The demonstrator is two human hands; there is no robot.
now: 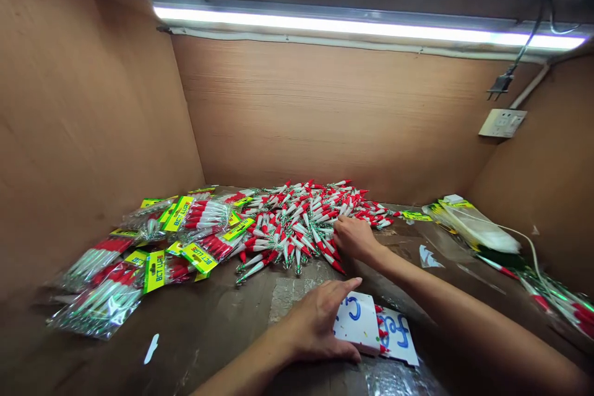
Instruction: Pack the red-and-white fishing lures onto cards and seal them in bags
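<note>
A white cardboard holder (pixel 366 325) with blue lettering lies on the table in front of me, with red lure tips (pixel 382 334) showing in its open right part. My left hand (pixel 322 322) grips it from the left, fingers along the far edge and thumb along the near edge. Beyond it spreads a heap of red-and-white fishing lures (pixel 297 216) with green hooked ends. At the heap's right side, my right hand (pixel 355 236) has its fingers closed and curled among the lures. What those fingertips pinch is mostly hidden, apparently a lure.
Several clear bags of lures with yellow-green header cards (pixel 155 272) are piled at the left. Empty plastic bags (pixel 482 229) and more lures (pixel 541 303) lie at the right. A white scrap (pixel 151 348) sits at front left. Overhead hang a light tube (pixel 371 28) and a plug (pixel 501 83).
</note>
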